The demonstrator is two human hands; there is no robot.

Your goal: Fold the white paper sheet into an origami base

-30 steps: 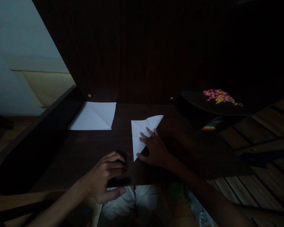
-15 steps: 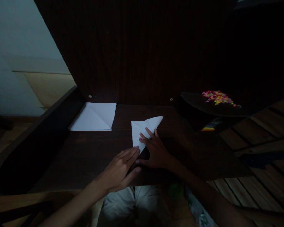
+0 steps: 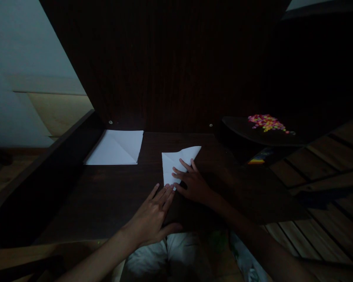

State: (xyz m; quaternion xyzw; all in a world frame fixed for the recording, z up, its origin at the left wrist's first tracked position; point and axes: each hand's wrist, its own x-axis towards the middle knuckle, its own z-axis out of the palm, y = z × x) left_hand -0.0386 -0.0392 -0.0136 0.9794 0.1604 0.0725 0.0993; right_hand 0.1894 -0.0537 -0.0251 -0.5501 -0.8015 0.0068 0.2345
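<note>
A folded sheet of white paper (image 3: 171, 163) lies on the dark wooden surface in front of me, its upper right corner drawn out to a point. My right hand (image 3: 191, 183) rests on its right side with the fingers spread. At the paper's lower tip, the fingertips of my left hand (image 3: 156, 213) press down; that hand is flat, with its thumb stretched out to the right. Part of the paper is hidden under the fingers.
A stack of white paper (image 3: 114, 148) with diagonal creases lies at the back left. Small colourful pieces (image 3: 267, 123) are heaped on a curved dark shelf (image 3: 238, 124) at right. A dark side panel (image 3: 44, 172) borders the left, and a tall dark board (image 3: 164, 66) stands behind.
My left hand has opened its fingers and thumb wider at the paper's lower tip. My right thumb has moved up onto the paper's lower edge. The view has shifted slightly.
</note>
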